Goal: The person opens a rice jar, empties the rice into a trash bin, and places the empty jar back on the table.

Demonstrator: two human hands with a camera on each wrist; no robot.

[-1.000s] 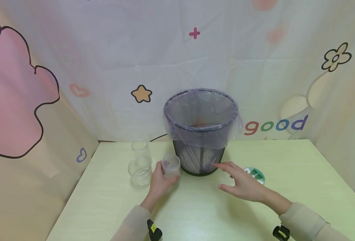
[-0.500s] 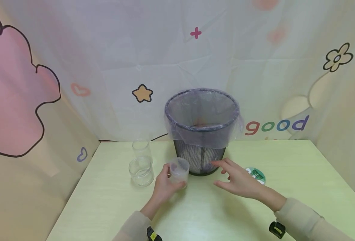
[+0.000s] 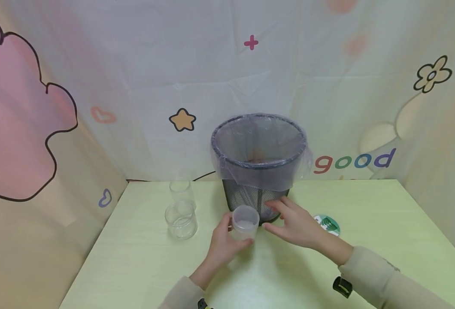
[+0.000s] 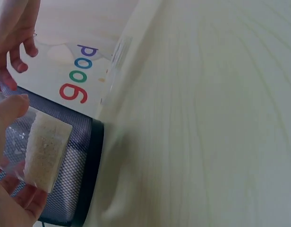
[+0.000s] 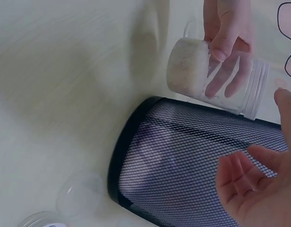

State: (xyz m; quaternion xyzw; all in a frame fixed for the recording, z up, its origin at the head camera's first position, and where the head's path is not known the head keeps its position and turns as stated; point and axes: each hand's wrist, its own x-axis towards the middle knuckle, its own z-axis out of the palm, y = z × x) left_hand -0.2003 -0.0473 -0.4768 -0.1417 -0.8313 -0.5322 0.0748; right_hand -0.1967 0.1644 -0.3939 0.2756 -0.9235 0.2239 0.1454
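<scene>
My left hand grips a small clear plastic jar with white grains in its bottom, held just above the table in front of the bin. The same jar shows in the left wrist view between thumb and fingers, and the jar appears in the right wrist view too. My right hand hovers open just right of the jar, fingers spread, touching nothing. The black mesh waste bin with a clear liner stands right behind both hands.
Two empty clear jars stand on the pale green table left of the bin. A round green-and-white lid lies right of the bin. Patterned curtains close off the back and sides.
My left hand has carried the jar to the right, toward the front of the bin. My right hand has drifted left and closer to the jar.
</scene>
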